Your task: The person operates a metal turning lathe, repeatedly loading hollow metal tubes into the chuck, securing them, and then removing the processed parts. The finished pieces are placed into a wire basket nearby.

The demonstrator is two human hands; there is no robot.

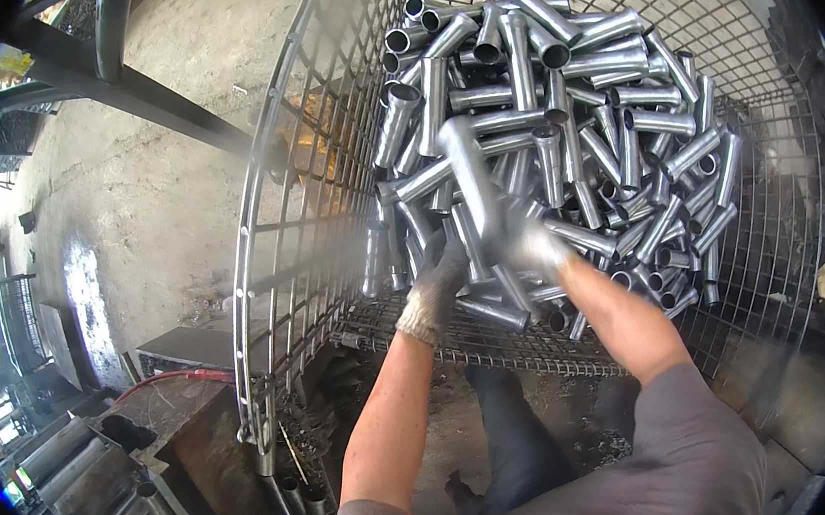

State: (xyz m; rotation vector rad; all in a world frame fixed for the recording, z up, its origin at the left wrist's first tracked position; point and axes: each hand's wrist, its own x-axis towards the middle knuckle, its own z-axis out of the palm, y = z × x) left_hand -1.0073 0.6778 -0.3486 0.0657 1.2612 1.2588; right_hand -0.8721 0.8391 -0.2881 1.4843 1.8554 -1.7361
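Note:
A heap of shiny metal tubes [520, 60], many with a flared end, fills a wire mesh basket [256, 204]. My right hand [535, 248], in a pale glove and smeared by motion, is at the near side of the heap. It grips the lower end of a metal tube [469, 176] that is tilted up and blurred too. Just left of it, my left hand [437, 273] in a dark glove with a cream cuff reaches in against the nearest tubes. Its fingers are partly hidden, so whether it holds one is unclear.
The basket's side frame stands upright on my left. Beyond it lie a concrete floor [163, 183] and a dark steel beam [155, 104]. At lower left is a rusty metal bench [188, 422] with a red hose [179, 376]; several tubes stand beside it.

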